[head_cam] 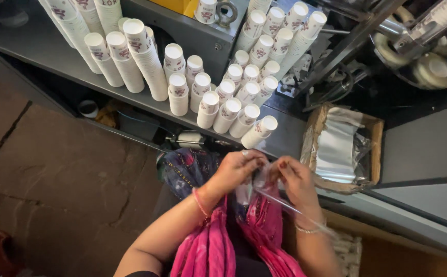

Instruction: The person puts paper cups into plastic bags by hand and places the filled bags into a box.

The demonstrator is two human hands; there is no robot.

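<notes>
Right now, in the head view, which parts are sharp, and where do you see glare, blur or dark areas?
In the head view, the stacks of paper cups are bright and sharp; the clear plastic bag between the left hand and right hand shows faint glare; the plastic sheets in the cardboard box shine brightly; the stone floor is dim; straight shelf edges bend towards the frame's borders.

There is one camera, worn on the person's head. It looks straight down, close above both hands, and sees the grey desk (39, 46) ahead and the stone floor (54, 174) below.
</notes>
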